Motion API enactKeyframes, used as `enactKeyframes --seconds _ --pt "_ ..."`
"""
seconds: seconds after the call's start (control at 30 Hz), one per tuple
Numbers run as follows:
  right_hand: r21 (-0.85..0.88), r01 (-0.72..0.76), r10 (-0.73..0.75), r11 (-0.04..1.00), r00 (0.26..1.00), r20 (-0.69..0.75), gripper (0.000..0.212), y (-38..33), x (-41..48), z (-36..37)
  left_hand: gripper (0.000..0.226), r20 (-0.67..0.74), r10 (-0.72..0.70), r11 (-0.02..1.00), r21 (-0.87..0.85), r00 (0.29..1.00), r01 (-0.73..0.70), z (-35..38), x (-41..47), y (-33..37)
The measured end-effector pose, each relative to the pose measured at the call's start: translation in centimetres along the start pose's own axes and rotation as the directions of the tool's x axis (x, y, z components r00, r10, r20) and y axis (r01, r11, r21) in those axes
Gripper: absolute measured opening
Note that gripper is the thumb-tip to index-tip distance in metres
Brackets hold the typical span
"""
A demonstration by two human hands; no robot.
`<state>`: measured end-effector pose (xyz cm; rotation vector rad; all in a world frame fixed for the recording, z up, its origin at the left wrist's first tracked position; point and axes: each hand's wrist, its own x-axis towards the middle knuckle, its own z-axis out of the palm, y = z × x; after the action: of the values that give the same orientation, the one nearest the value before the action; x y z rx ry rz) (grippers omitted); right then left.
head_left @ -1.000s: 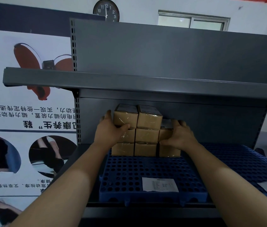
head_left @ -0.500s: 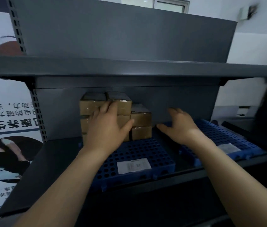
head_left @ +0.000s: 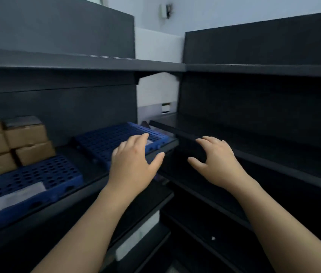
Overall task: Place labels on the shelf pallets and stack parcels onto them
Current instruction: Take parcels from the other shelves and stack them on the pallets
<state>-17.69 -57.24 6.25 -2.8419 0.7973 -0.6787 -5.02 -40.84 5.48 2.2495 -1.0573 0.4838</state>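
Several brown parcels (head_left: 23, 140) stand stacked at the far left on a blue perforated pallet (head_left: 37, 174) that carries a white label (head_left: 11, 198) near its front edge. A second blue pallet (head_left: 104, 138) lies further right on the same shelf, and my left hand (head_left: 134, 166) hovers in front of it with fingers spread, holding nothing. My right hand (head_left: 216, 162) hangs in the air in front of the neighbouring dark shelf unit, fingers loosely bent and empty. Both forearms reach in from the bottom.
A dark grey shelf board (head_left: 77, 64) runs overhead. A second dark shelf unit (head_left: 264, 134) stands to the right at an angle, with bare boards. Lower boards (head_left: 205, 203) sit below the hands. A white wall (head_left: 155, 46) shows in the gap between the units.
Both hands have let go of the parcel stack and pulled away. The view has swung to the right, so the parcels now sit at the far left and the right shelf unit has come into sight.
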Motion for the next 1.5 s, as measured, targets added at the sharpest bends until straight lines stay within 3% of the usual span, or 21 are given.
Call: enactKeyframes --seconds 0.37,0.7,0.93,1.03,1.17,1.4,1.5 --pt "-0.189 -0.395 0.393 0.899 0.918 -0.050 0.065 23.4 -16.1 -9.9 0.065 0.147 0.300 0.946 -0.171 0.942 -0.275 13.4 -4.3 25.6" --pt "-0.155 -0.698 0.670 0.700 0.716 -0.198 0.055 37.3 -25.5 -16.9 0.061 0.232 0.534 0.824 -0.357 0.813 -0.440 21.3 -5.4 42.8" --pt "-0.068 -0.818 0.779 0.571 0.566 -0.268 0.040 45.6 -24.8 -19.2 0.058 0.392 0.567 0.761 -0.586 0.724 -0.278 28.0 -2.1 52.3" --pt "-0.005 -0.837 0.801 0.547 0.526 -0.285 0.046 48.9 -23.2 -19.6 0.062 0.534 0.546 0.770 -0.623 0.645 -0.135 30.8 -0.2 55.7" --pt "0.116 -0.865 0.858 0.488 0.450 -0.247 0.052 52.4 -21.1 -19.8 0.068 0.606 0.549 0.735 -0.678 0.575 0.012 34.2 1.7 59.5" --pt "0.408 -0.807 0.905 0.426 0.380 -0.194 0.057 55.6 -19.1 -18.8 0.059 0.706 0.568 0.658 -0.698 0.422 0.283 37.1 2.3 62.6" --pt "0.479 -0.765 0.901 0.431 0.390 -0.188 0.049 56.0 -19.0 -18.1 0.052 0.706 0.585 0.613 -0.707 0.399 0.351 36.9 1.8 62.9"
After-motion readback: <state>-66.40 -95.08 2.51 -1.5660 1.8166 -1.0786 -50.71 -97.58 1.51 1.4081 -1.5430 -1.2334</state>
